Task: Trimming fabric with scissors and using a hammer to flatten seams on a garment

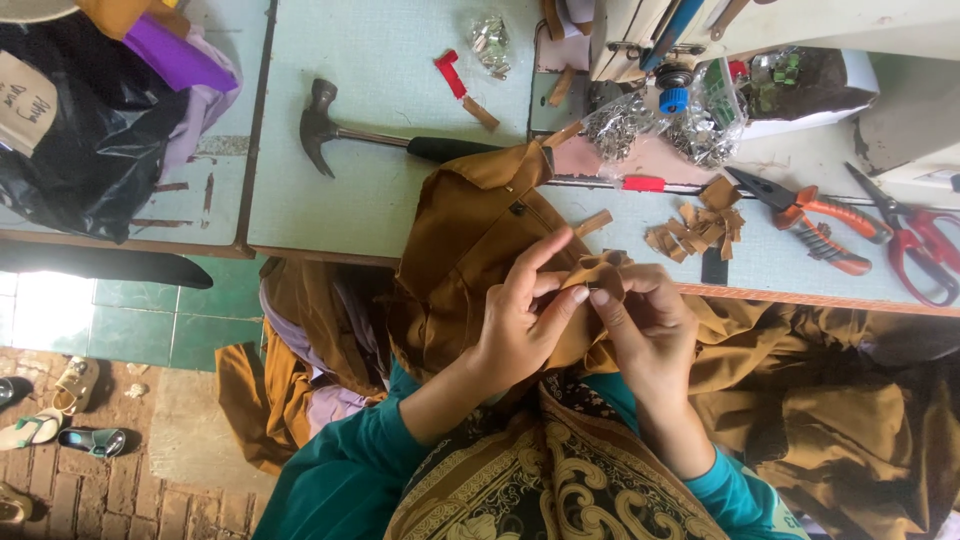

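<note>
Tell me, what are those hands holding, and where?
Both the left hand and right hand pinch a small folded tab at the edge of the brown fabric garment.

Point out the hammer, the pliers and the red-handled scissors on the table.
hammer (pixel 322 128), head view, on its dark metal head.
pliers (pixel 815 208), head view, on the orange handles near the pivot.
red-handled scissors (pixel 925 250), head view, on a red handle loop.

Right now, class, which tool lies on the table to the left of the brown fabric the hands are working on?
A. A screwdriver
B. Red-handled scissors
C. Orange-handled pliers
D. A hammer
D: the hammer lies left of the brown fabric that the left hand and right hand pinch; the pliers and scissors lie to its right.
</note>
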